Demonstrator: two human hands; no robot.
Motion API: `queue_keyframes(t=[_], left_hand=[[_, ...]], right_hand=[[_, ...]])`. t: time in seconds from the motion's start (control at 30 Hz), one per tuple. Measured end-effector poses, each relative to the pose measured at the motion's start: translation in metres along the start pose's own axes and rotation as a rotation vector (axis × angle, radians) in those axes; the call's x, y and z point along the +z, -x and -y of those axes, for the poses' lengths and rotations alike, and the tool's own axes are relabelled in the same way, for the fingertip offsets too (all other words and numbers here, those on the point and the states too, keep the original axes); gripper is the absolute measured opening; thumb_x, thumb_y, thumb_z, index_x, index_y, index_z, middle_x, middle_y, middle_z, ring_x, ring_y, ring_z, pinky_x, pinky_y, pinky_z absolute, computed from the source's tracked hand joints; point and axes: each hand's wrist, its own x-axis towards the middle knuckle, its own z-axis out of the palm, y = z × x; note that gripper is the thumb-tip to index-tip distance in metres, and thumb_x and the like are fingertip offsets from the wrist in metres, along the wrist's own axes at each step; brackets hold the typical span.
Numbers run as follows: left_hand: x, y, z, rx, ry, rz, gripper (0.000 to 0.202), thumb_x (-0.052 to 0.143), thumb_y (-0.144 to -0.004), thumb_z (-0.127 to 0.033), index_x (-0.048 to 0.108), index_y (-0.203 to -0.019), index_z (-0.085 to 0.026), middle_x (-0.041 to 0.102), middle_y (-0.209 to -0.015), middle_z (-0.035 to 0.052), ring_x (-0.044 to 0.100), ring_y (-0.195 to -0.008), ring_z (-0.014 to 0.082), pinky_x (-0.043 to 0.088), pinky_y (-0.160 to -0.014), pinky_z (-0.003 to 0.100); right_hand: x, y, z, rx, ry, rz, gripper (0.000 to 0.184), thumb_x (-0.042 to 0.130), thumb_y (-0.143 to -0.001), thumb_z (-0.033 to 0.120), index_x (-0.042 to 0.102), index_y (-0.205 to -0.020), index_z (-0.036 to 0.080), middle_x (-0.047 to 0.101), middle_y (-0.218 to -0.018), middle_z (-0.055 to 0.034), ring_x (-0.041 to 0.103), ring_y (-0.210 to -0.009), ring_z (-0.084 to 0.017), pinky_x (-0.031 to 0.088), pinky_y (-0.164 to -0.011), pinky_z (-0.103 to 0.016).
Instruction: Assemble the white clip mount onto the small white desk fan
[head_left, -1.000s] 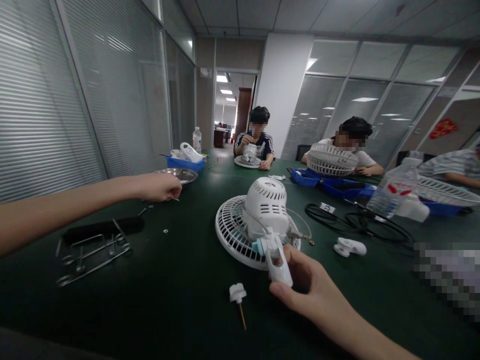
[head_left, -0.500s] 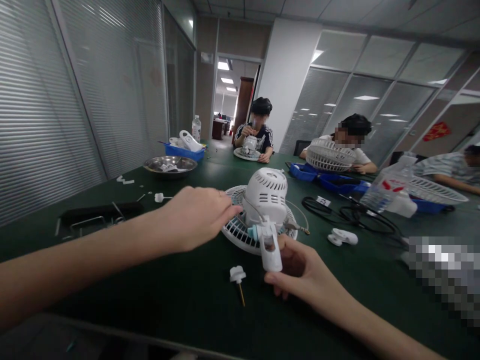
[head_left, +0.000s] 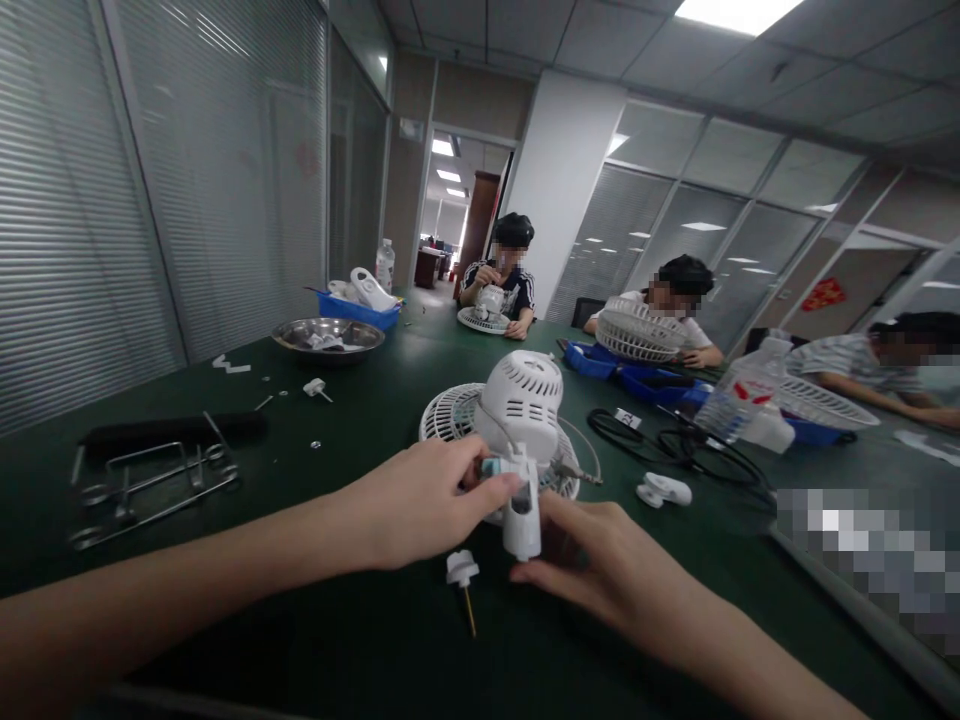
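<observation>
A white fan motor housing (head_left: pixel 523 395) rests on a round white fan grille (head_left: pixel 450 405). From its near side a white plastic bracket (head_left: pixel 522 530) with a slot juts toward me, with a light blue piece (head_left: pixel 493 467) at its left. My left hand (head_left: pixel 427 490) is closed on the bracket's upper part, thumb on its front and fingers by the blue piece. My right hand (head_left: pixel 600 550) grips the bracket's lower right side, its fingertips partly hidden behind. In front lies a white knob with a brass-coloured screw (head_left: pixel 463 570).
Wire frames (head_left: pixel 161 480) and a metal bowl (head_left: pixel 330 345) lie left, behind them a blue tray (head_left: pixel 360 312). A small white part (head_left: pixel 664 490), black cable (head_left: pixel 675 440) and plastic bottle (head_left: pixel 746 390) are right. Several people (head_left: pixel 502 275) sit beyond, with fan parts.
My left hand has come down and right, from beside the motor housing onto the bracket. My right hand keeps its hold. The camera view has shifted slightly.
</observation>
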Motion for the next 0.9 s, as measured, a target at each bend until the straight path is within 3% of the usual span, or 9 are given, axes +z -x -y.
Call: queue_keyframes(t=[0.13, 0.27, 0.37, 0.57, 0.63, 0.77, 0.9], left_hand=[[0.003, 0.006, 0.004, -0.001, -0.042, -0.052, 0.050, 0.045, -0.087, -0.059, 0.057, -0.112, -0.017, 0.069, -0.080, 0.0052, 0.063, -0.069, 0.0219, 0.038, -0.056, 0.028], [0.008, 0.005, 0.016, -0.003, -0.167, -0.183, 0.044, 0.050, -0.083, -0.056, 0.056, -0.109, -0.022, 0.070, -0.082, 0.0055, 0.065, -0.069, 0.0251, 0.038, -0.055, 0.029], [0.009, 0.001, 0.023, -0.011, -0.224, -0.199, 0.033, 0.043, -0.088, -0.051, 0.054, -0.100, -0.023, 0.070, -0.084, 0.0061, 0.066, -0.071, 0.0263, 0.038, -0.053, 0.030], [0.011, -0.008, 0.028, -0.041, -0.375, -0.307, 0.026, 0.033, -0.091, -0.039, 0.050, -0.098, -0.020, 0.068, -0.092, 0.0101, 0.067, -0.082, 0.0312, 0.045, -0.068, 0.039], [0.011, -0.011, 0.030, -0.078, -0.400, -0.337, 0.026, 0.032, -0.091, -0.037, 0.048, -0.102, -0.020, 0.068, -0.094, 0.0106, 0.067, -0.083, 0.0326, 0.046, -0.068, 0.040], [0.010, -0.017, 0.034, -0.169, -0.405, -0.377, 0.028, 0.031, -0.091, -0.036, 0.045, -0.108, -0.020, 0.068, -0.093, 0.0096, 0.067, -0.081, 0.0326, 0.045, -0.067, 0.040], [0.009, -0.022, 0.037, -0.178, -0.336, -0.407, 0.024, 0.035, -0.088, -0.032, 0.046, -0.106, -0.021, 0.065, -0.101, 0.0095, 0.065, -0.087, 0.0287, 0.045, -0.073, 0.037]], right_hand=[[0.026, -0.015, 0.003, -0.091, 0.003, -0.085, 0.015, 0.046, -0.095, 0.026, 0.052, -0.084, 0.018, 0.056, -0.069, 0.0016, 0.050, -0.057, -0.010, 0.038, -0.056, -0.022], [0.043, -0.028, 0.003, -0.130, -0.022, -0.089, 0.010, 0.046, -0.092, 0.024, 0.051, -0.085, 0.018, 0.055, -0.068, 0.0016, 0.047, -0.055, -0.009, 0.036, -0.053, -0.022], [0.039, -0.028, 0.007, -0.118, -0.099, -0.075, 0.009, 0.043, -0.094, 0.022, 0.051, -0.098, 0.019, 0.059, -0.075, 0.0004, 0.052, -0.061, -0.011, 0.040, -0.057, -0.023], [0.030, -0.018, 0.014, -0.196, 0.054, 0.034, 0.043, 0.052, -0.092, 0.041, 0.047, -0.132, 0.024, 0.063, -0.101, -0.0051, 0.060, -0.083, -0.018, 0.045, -0.071, -0.031], [0.030, -0.017, 0.016, -0.232, 0.109, 0.076, 0.049, 0.055, -0.090, 0.046, 0.047, -0.134, 0.027, 0.061, -0.107, -0.0061, 0.059, -0.087, -0.020, 0.045, -0.070, -0.032], [0.030, -0.018, 0.017, -0.204, 0.129, 0.095, 0.038, 0.049, -0.094, 0.037, 0.051, -0.130, 0.026, 0.059, -0.108, -0.0053, 0.058, -0.086, -0.018, 0.045, -0.068, -0.030], [0.030, -0.016, 0.015, -0.201, 0.092, 0.092, 0.036, 0.049, -0.094, 0.033, 0.051, -0.129, 0.025, 0.059, -0.109, -0.0051, 0.058, -0.088, -0.017, 0.046, -0.073, -0.030]])
